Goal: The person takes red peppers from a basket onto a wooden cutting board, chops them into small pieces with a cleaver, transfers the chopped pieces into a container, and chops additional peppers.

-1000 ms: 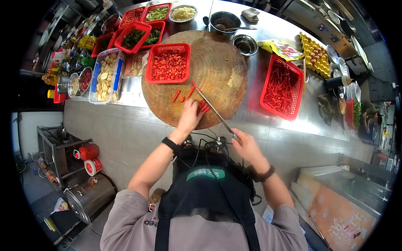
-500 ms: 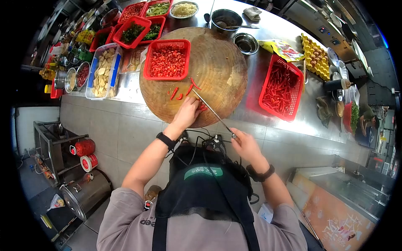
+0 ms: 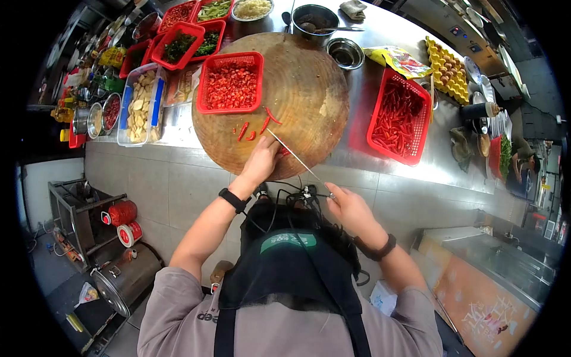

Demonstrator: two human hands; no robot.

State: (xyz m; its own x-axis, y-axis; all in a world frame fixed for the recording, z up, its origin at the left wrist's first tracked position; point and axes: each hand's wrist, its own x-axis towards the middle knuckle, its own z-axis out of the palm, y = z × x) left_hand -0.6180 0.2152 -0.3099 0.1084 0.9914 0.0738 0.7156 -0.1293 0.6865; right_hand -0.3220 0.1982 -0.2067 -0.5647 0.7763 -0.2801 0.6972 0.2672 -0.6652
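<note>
My right hand [image 3: 350, 208] grips the handle of a knife [image 3: 295, 157], its blade slanting up and left over the round wooden chopping board [image 3: 303, 89]. Just left of the blade, my left hand [image 3: 260, 160] is closed with curled fingers pressed down near the board's front edge. Bits of red chili peppers [image 3: 285, 152] show beside those fingertips; the rest is hidden under the hand. A few loose red chilies [image 3: 243, 131] lie beyond my left hand. On the board's left side sits a red basket [image 3: 260, 83] of chopped red chili.
To the right stands a red basket [image 3: 427, 119] of whole chilies, near a yellow egg tray [image 3: 447, 71]. Metal bowls [image 3: 345, 55] stand behind the board. On the left is a clear tub [image 3: 134, 140] of pale slices. A person [image 3: 523, 160] is at the far right.
The view has shifted slightly, so the board and baskets sit a little further up and left. Both hands keep their hold, and the knife stays close beside my left fingers.
</note>
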